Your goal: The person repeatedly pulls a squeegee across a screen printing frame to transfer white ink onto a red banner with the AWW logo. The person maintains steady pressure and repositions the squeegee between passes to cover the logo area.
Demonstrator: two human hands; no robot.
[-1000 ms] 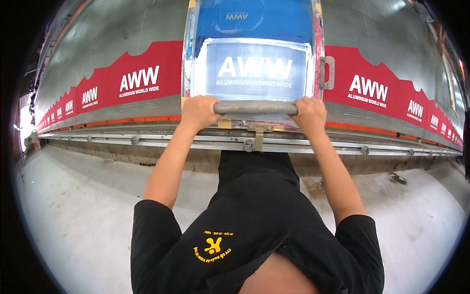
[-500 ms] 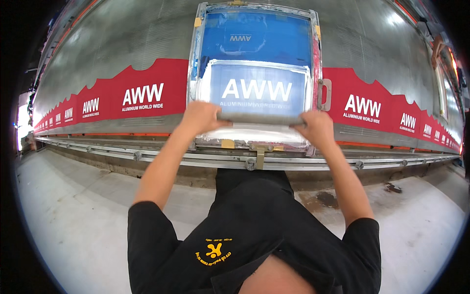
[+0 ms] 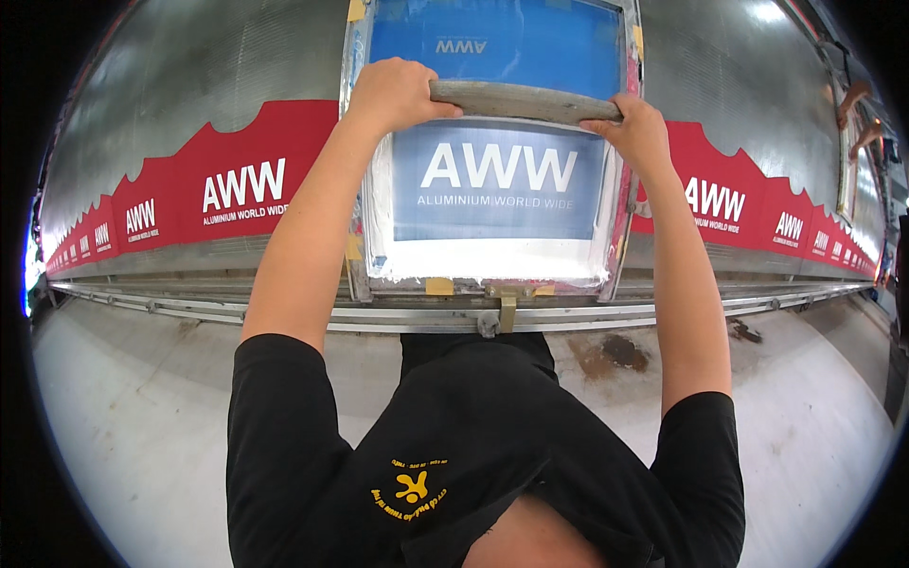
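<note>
A screen-printing frame (image 3: 629, 204) lies on the long grey table in front of me, its upper mesh blue (image 3: 559, 57) and its lower part a paler stencil with white lettering. White ink (image 3: 492, 259) lies along the near end of the mesh and up its sides. Across the mesh, at the upper edge of the pale area, is a wide squeegee (image 3: 521, 99). My left hand (image 3: 398, 95) is closed round its left end, my right hand (image 3: 636, 131) round its right end. The squeegee's blade edge is hard to make out.
Red printed fabric pieces (image 3: 248, 170) run in a row along the table (image 3: 284, 57) on both sides. A metal rail (image 3: 237, 310) with a bracket (image 3: 507, 314) follows the near edge. At the far right, another person's arm (image 3: 864, 137) is beside a second frame.
Both hands have pushed the squeegee away from me, from the near end to the far edge of the pale area. The lettering beneath is now fully uncovered.
</note>
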